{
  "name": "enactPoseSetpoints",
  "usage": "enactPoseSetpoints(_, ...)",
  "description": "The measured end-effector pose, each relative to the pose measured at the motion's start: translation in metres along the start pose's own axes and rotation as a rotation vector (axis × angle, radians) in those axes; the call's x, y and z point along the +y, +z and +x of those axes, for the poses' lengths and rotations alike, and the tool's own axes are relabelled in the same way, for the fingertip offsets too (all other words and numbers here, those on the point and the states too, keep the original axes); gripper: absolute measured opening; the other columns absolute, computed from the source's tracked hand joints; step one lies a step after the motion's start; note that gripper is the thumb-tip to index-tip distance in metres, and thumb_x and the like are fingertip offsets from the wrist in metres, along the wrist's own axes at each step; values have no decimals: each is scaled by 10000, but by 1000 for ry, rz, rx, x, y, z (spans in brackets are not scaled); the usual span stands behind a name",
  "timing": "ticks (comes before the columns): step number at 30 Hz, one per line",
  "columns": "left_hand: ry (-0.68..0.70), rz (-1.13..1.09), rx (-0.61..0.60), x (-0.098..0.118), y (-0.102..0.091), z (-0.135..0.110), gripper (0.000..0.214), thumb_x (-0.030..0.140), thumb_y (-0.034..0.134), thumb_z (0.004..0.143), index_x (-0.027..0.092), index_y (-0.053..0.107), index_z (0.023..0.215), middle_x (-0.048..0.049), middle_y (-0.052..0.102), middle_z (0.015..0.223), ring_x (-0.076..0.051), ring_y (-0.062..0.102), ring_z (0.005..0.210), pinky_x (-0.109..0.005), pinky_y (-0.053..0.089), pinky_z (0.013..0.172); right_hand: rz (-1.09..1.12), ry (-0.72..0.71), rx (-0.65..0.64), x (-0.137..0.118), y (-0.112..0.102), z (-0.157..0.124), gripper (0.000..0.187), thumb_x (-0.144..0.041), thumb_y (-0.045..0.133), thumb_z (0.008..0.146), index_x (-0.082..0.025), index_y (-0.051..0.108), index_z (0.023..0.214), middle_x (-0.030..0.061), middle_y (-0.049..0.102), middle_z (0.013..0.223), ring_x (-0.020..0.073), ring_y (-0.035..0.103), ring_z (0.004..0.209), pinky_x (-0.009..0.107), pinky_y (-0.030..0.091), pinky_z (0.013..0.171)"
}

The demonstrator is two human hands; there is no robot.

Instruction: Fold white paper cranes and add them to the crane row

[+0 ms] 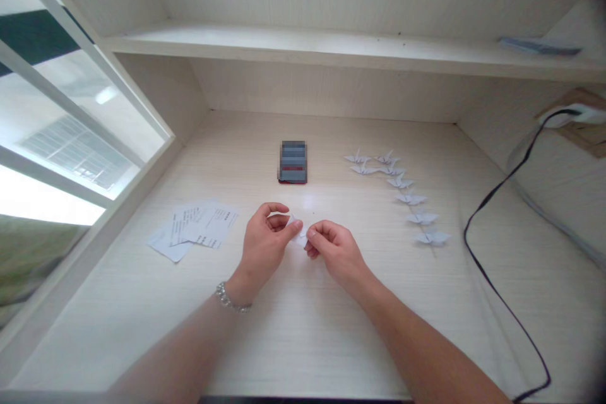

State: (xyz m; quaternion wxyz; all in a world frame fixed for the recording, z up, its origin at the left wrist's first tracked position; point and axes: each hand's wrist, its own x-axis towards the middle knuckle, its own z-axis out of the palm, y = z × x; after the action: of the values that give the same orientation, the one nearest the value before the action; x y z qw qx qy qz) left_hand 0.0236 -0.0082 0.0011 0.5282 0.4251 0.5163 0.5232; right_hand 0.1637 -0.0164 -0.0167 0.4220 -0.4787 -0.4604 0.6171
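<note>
Between my two hands is a small piece of folded white paper [298, 238], held just above the middle of the desk. My left hand [266, 235], with a chain bracelet [231, 300] at its wrist, pinches the paper's left side between thumb and fingers. At the right edge, my right hand [338, 246] grips it with thumb and forefinger. The fingers cover much of the paper, so its exact folded shape is hard to make out. Several finished white paper cranes [411, 199] stand in a curving row to the right of my hands.
Left of my hands lies a fanned pile of printed paper sheets [201, 224]. A dark, blurred-out phone-like object [293, 162] lies behind them. A black cable [492, 192] runs from a wall socket down the right side. Above the desk [303, 341] spans a shelf [303, 47].
</note>
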Motion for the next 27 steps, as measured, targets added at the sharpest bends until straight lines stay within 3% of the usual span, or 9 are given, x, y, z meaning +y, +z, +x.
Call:
enactPoseSetpoints(13, -4, -15, -21, 1, 2, -2, 301, 200, 698, 647, 178, 483, 857, 48, 559, 590, -95, 538, 567, -207, 425, 544, 6, -8, -72, 0, -3, 2, 215, -357, 561, 780, -158, 563, 700, 3, 582, 595, 113, 531, 529, 247, 437, 536)
enactPoseSetpoints(19, 9, 56, -16, -4, 0, 0, 302, 225, 696, 655, 174, 502, 881, 39, 552, 602, -96, 527, 570, -204, 407, 527, -128, -49, -37, 2, -4, 0, 216, -366, 557, 795, -158, 580, 741, 5, 584, 606, 119, 544, 556, 252, 445, 558)
enactPoseSetpoints(27, -8, -17, -53, -4, -1, -2, 302, 197, 704, 639, 169, 521, 878, 26, 577, 629, -91, 534, 580, -204, 412, 547, -53, -19, -104, 0, -7, 1, 223, -357, 555, 794, -157, 567, 698, 13, 594, 605, 113, 540, 526, 248, 444, 529)
